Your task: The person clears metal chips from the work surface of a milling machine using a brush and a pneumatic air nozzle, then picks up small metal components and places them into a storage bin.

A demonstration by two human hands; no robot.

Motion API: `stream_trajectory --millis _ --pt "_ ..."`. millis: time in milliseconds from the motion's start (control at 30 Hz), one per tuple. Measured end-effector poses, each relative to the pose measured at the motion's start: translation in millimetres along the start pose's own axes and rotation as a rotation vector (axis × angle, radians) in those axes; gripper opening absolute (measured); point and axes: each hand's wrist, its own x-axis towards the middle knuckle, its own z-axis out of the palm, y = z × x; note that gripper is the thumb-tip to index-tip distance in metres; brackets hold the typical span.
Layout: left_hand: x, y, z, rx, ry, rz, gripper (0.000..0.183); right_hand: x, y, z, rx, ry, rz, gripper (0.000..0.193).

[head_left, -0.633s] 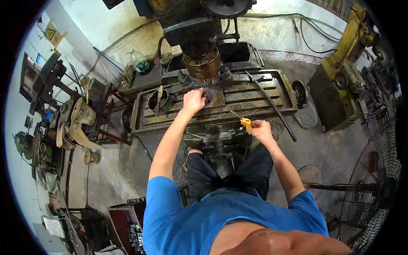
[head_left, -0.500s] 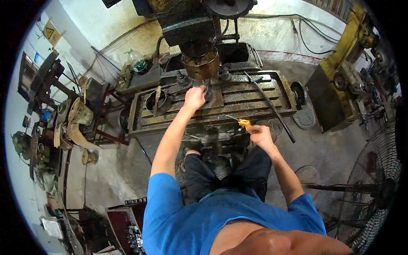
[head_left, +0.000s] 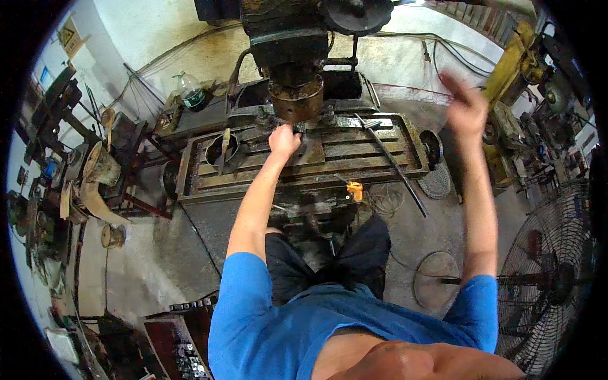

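My left hand (head_left: 285, 142) is closed at the machine's work table, just below the large round spindle head (head_left: 296, 98). A small dark metal piece (head_left: 299, 128) shows beside its fingertips; what the fingers grip is mostly hidden. My right hand (head_left: 467, 115) is raised far to the right of the table, blurred by motion, its fingers stretched out and nothing seen in them. A yellow air blow gun (head_left: 354, 192) with a thin dark nozzle rests at the table's front edge, apart from both hands.
The slotted machine table (head_left: 253, 178) carries a round pot (head_left: 214, 152) with a brush-like stick across it. A long bar (head_left: 399, 168) juts over the front right edge. A wire-guarded fan (head_left: 551, 266) stands at right. A large plastic bottle (head_left: 190, 92) sits behind left.
My right hand has let go of the yellow blow gun and swung up and to the right. My left hand stays by the spindle. The whole view has shifted slightly.
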Motion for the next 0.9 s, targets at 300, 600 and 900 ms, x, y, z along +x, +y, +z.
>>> stream_trajectory --millis 300,600,900 --pt "7 0 -2 -0.086 -0.030 -0.058 0.033 130 -84 -31 0.474 0.098 -0.147 0.053" --pt "5 -8 4 -0.133 0.021 -0.066 0.036 -5 -62 -16 0.277 0.117 -0.245 0.032" --pt "6 -10 8 -0.134 0.052 -0.061 0.036 14 -74 -24 0.221 0.079 -0.175 0.016"
